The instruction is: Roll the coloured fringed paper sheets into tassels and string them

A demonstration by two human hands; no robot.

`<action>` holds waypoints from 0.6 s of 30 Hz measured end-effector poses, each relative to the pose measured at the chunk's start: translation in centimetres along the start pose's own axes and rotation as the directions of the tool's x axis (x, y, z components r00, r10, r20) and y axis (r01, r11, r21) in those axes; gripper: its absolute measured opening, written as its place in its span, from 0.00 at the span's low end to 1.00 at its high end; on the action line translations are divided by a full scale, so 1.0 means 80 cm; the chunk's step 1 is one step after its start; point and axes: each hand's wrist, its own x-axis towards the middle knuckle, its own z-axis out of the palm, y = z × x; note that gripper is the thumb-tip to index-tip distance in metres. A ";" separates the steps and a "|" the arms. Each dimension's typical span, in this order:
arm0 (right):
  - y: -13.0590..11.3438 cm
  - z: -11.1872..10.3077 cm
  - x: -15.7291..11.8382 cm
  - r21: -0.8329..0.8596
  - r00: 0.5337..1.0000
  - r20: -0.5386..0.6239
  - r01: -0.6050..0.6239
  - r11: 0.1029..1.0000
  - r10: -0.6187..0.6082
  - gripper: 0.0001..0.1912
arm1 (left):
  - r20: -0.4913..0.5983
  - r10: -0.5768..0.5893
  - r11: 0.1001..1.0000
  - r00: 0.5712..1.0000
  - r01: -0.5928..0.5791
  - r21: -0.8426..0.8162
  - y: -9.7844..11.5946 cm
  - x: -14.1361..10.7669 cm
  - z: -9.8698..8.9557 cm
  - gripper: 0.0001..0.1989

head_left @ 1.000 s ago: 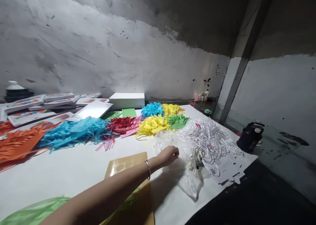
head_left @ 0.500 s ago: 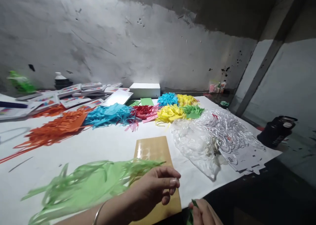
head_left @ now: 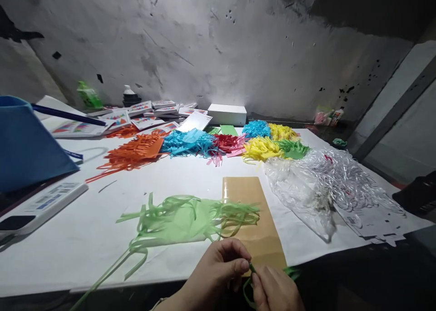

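Observation:
In front of my chest the two hands have come together. My left hand (head_left: 223, 268) is closed, its thumb and forefinger pinching the end of a dark green paper strip (head_left: 251, 267). My right hand (head_left: 277, 290) is closed round the same green paper, with loose strips trailing below and behind the fingers. Beyond them, a fringed sheet of light green tissue paper (head_left: 187, 222) lies flat, its right-hand fringe over a shiny tan sheet (head_left: 250, 188). What the lower fingers of both hands do is partly hidden.
Fringed paper bundles, orange (head_left: 136, 152), blue (head_left: 190, 142), red (head_left: 227, 142) and yellow (head_left: 264, 148), line the back. A clear plastic bag (head_left: 296, 193) and a heap of white cords (head_left: 344, 174) lie right. A blue folder-like object (head_left: 30, 147) and white device (head_left: 44, 206) are left.
My left hand has moved to my right hand and now pinches the green strip; before, its fingertips were apart from it, with a small clear bit on them. The view has swung left.

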 end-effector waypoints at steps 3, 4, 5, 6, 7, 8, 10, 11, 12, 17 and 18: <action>0.000 -0.009 0.002 0.063 0.991 0.128 0.014 0.998 -0.022 0.16 | 0.030 0.028 0.994 0.999 -0.031 0.107 0.001 -0.007 -0.009 0.18; -0.001 -0.010 0.002 0.083 0.988 0.151 0.000 0.997 -0.013 0.17 | 0.038 0.045 0.988 0.998 -0.050 0.146 0.002 -0.010 -0.010 0.18; -0.004 -0.010 0.002 0.107 0.985 0.170 -0.013 0.994 -0.006 0.17 | 0.048 0.067 0.980 0.997 -0.075 0.186 0.004 -0.012 -0.012 0.17; -0.007 -0.009 0.001 0.131 0.983 0.183 -0.028 0.991 0.004 0.17 | 0.056 0.095 0.969 0.994 -0.105 0.225 0.006 -0.015 -0.012 0.16; -0.010 -0.007 -0.001 0.153 0.981 0.192 -0.047 0.987 0.017 0.18 | 0.064 0.124 0.953 0.990 -0.137 0.269 0.009 -0.018 -0.013 0.15; -0.013 -0.004 -0.002 0.166 0.980 0.196 -0.070 0.984 0.037 0.18 | 0.072 0.149 0.934 0.986 -0.164 0.317 0.012 -0.020 -0.013 0.13; -0.018 0.001 -0.006 0.162 0.979 0.182 -0.117 0.980 0.087 0.19 | 0.079 0.181 0.890 0.980 -0.197 0.411 0.016 -0.024 -0.014 0.08; -0.020 0.004 -0.007 0.152 0.980 0.167 -0.135 0.979 0.109 0.19 | 0.078 0.184 0.870 0.980 -0.200 0.451 0.018 -0.026 -0.014 0.06; -0.022 0.006 -0.009 0.142 0.980 0.152 -0.148 0.979 0.126 0.19 | 0.074 0.183 0.852 0.980 -0.196 0.485 0.018 -0.028 -0.015 0.05; -0.027 0.011 -0.011 0.171 0.980 0.159 -0.147 0.974 0.120 0.21 | 0.067 0.180 0.773 0.981 -0.184 0.607 0.019 -0.033 -0.023 0.03; -0.027 0.011 -0.011 0.174 0.980 0.162 -0.145 0.974 0.117 0.21 | 0.085 0.184 0.745 0.979 -0.195 0.637 0.020 -0.034 -0.025 0.03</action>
